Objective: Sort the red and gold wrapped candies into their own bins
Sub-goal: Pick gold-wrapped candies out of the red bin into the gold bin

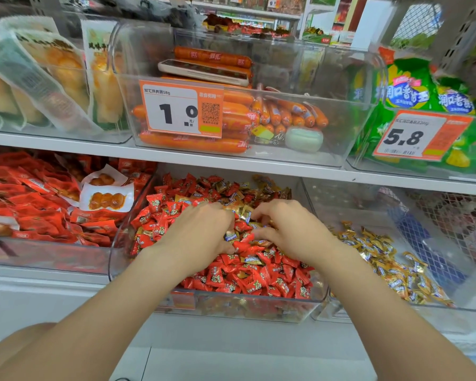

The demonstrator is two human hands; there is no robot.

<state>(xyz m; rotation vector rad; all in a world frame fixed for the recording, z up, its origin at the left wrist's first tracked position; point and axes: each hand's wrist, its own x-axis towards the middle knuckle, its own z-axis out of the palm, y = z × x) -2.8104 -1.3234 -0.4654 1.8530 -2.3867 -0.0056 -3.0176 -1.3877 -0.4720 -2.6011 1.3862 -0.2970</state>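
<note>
Red wrapped candies (259, 279) fill the clear middle bin (261, 307), with gold wrapped candies (248, 260) mixed in among them. To its right, a second clear bin (434, 259) holds a pile of gold candies (390, 270) only. Both of my hands are down in the middle bin, close together, with fingers curled into the pile. My left hand (198, 232) pinches a gold candy with a blue label (230, 235) at its fingertips. My right hand (283, 229) curls its fingers round gold candies (246, 215) near the middle of the pile.
A clear bin of red snack packets (39, 210) sits to the left. The white shelf edge (231, 162) runs just above my hands. On the upper shelf stand a bin of orange sausages (231, 116) and green bags (412, 86).
</note>
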